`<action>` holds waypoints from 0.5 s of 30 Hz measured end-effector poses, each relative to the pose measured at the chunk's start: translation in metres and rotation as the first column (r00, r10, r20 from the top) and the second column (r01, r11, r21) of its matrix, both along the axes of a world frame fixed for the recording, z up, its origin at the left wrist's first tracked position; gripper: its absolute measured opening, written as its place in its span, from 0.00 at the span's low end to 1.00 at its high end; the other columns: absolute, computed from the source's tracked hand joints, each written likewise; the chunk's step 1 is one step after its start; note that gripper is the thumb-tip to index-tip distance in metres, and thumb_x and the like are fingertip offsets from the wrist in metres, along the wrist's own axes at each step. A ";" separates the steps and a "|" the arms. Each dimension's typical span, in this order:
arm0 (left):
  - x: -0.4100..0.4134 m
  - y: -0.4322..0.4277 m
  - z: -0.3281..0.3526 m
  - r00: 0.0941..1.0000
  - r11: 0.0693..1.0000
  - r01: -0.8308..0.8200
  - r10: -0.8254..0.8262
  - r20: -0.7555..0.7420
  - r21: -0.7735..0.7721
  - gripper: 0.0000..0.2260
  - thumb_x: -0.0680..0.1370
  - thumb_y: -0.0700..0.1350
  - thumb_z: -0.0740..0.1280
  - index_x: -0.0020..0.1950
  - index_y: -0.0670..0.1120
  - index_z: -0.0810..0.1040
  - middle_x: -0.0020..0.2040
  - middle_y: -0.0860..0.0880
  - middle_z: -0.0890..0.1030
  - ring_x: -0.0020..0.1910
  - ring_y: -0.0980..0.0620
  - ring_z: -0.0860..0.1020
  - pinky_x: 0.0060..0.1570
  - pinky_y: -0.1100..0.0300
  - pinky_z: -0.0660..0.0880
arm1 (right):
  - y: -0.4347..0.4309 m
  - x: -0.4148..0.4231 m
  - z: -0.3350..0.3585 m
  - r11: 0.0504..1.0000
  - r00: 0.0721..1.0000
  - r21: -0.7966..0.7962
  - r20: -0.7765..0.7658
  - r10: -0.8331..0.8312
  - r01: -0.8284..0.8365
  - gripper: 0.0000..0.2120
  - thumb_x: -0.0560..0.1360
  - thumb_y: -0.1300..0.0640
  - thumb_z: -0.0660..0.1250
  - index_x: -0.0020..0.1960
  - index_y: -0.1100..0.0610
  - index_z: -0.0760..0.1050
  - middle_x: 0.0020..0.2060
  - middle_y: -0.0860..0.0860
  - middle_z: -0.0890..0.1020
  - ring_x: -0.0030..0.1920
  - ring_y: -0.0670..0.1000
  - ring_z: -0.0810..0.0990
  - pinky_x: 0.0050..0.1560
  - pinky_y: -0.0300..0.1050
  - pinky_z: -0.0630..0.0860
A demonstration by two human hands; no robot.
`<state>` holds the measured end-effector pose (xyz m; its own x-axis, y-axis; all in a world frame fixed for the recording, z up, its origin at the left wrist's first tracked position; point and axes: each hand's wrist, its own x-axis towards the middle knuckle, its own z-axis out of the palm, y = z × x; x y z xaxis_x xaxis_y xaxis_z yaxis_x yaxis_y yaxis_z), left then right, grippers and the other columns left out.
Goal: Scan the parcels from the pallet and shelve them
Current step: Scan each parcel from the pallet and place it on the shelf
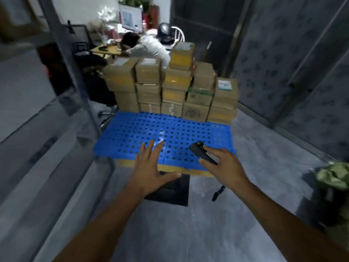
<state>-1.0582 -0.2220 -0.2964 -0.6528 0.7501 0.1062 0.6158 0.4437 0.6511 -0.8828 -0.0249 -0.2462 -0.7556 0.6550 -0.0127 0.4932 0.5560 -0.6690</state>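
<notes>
The left hand (pixel 152 167) reaches forward, fingers spread, holding nothing. The right hand (pixel 225 167) grips a black handheld scanner (pixel 200 150). Beyond them, brown taped cardboard parcels (pixel 170 87), some labelled, stand stacked in columns along the far edge of the blue perforated pallet (pixel 151 129).

We log blue pallet (pixel 143 129) on grey floor (pixel 245 186); cardboard parcels (pixel 170 87) stacked in rows along its far edge.
</notes>
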 end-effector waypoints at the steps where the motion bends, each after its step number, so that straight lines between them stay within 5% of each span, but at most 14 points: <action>1: -0.006 0.023 0.005 0.999 0.999 0.034 -0.034 0.020 0.002 0.56 0.59 0.85 0.58 0.81 0.62 0.51 0.84 0.55 0.46 0.83 0.46 0.41 0.78 0.37 0.52 | 0.019 0.001 0.004 0.999 0.999 0.002 -0.021 -0.033 0.033 0.28 0.73 0.40 0.72 0.72 0.43 0.73 0.54 0.50 0.76 0.54 0.53 0.78 0.55 0.50 0.77; 10: -0.114 0.172 0.051 0.994 0.988 0.098 -0.103 0.036 0.122 0.52 0.63 0.82 0.64 0.81 0.64 0.50 0.83 0.61 0.46 0.83 0.51 0.46 0.78 0.38 0.58 | 0.152 -0.063 0.028 0.975 0.975 0.077 -0.086 -0.204 0.211 0.30 0.72 0.31 0.67 0.73 0.38 0.70 0.54 0.47 0.75 0.41 0.46 0.80 0.37 0.38 0.74; 15: -0.209 0.239 0.080 0.998 0.963 0.051 -0.054 0.007 0.265 0.52 0.63 0.76 0.69 0.81 0.59 0.54 0.83 0.51 0.54 0.82 0.47 0.55 0.75 0.38 0.64 | 0.209 -0.152 0.050 0.966 0.971 0.146 -0.144 -0.192 0.213 0.30 0.73 0.36 0.69 0.72 0.44 0.73 0.63 0.50 0.78 0.56 0.52 0.80 0.54 0.47 0.78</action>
<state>-1.2673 0.0168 -0.2159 -0.6162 0.7297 0.2965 0.6232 0.2214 0.7501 -1.0346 0.1837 -0.1964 -0.5956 0.7799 0.1922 0.5228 0.5580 -0.6444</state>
